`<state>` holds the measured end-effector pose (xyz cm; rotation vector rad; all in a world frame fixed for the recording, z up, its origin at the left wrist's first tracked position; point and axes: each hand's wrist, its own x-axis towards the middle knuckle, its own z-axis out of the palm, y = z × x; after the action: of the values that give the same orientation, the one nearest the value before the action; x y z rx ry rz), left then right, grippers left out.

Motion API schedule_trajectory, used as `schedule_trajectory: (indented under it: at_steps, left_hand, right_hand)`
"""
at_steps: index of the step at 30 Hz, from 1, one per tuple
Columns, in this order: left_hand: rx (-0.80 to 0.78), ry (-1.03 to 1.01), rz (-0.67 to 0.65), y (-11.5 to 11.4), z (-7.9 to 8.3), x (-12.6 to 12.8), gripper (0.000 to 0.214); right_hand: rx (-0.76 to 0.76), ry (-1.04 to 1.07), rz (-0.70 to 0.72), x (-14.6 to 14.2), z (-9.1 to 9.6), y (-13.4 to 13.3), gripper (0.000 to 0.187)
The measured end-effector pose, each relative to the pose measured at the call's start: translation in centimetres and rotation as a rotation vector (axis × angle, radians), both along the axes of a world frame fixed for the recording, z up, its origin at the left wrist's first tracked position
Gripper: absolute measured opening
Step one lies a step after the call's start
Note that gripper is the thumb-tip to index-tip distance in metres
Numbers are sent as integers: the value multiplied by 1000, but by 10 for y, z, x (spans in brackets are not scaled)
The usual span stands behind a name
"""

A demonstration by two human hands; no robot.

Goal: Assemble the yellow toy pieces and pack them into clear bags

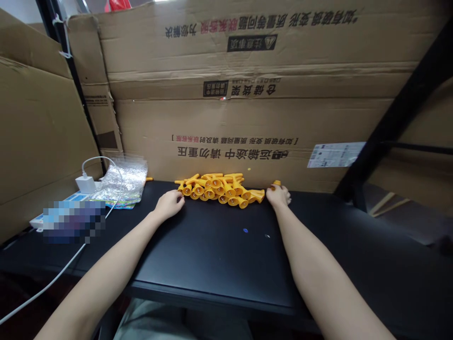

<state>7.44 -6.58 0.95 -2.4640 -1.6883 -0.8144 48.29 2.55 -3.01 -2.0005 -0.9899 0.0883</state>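
Left hand [170, 205] at the left end of the yellow pile [220, 190], fingers curled; cannot tell if gripping. Pile lies on the black desk [212, 255], by the cardboard [226, 118]. Right hand [279, 195] grips a yellow piece [276, 182] just beyond. Likely a gathering step; next move calls for not nudging the heap.

Cardboard [247, 118] standing behind my surface [212, 259]

To my left, a white charger [86, 183] is trailing its cable [35, 296] beside plastic packaging [123, 177].
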Motion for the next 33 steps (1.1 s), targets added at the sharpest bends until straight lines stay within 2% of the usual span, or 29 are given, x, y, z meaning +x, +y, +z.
schedule_trajectory:
  at_steps: [4, 8, 13, 16, 19, 28, 33]
  left_hand:
    - [-225, 55, 409, 10, 8, -31, 24]
    - [-322, 118, 472, 26, 6, -61, 27]
    - [-329, 153, 649, 39, -2, -68, 42]
    - [-243, 180, 678, 44, -5, -65, 42]
    - [-209, 178, 697, 51, -8, -65, 41]
    - [-377, 148, 691, 76, -3, -85, 49]
    - [-321, 192, 681, 79, -3, -91, 43]
  right_hand:
    - [-194, -47, 33, 8, 1, 7, 41]
    - [-256, -74, 41, 9, 0, 8, 44]
    - [-110, -37, -32, 4, 2, -1, 41]
    - [15, 6, -104, 0, 5, -7, 39]
    - [84, 31, -117, -3, 7, -11, 38]
    - [260, 18, -76, -3, 5, -11, 33]
    - [322, -3, -68, -3, 4, -12, 33]
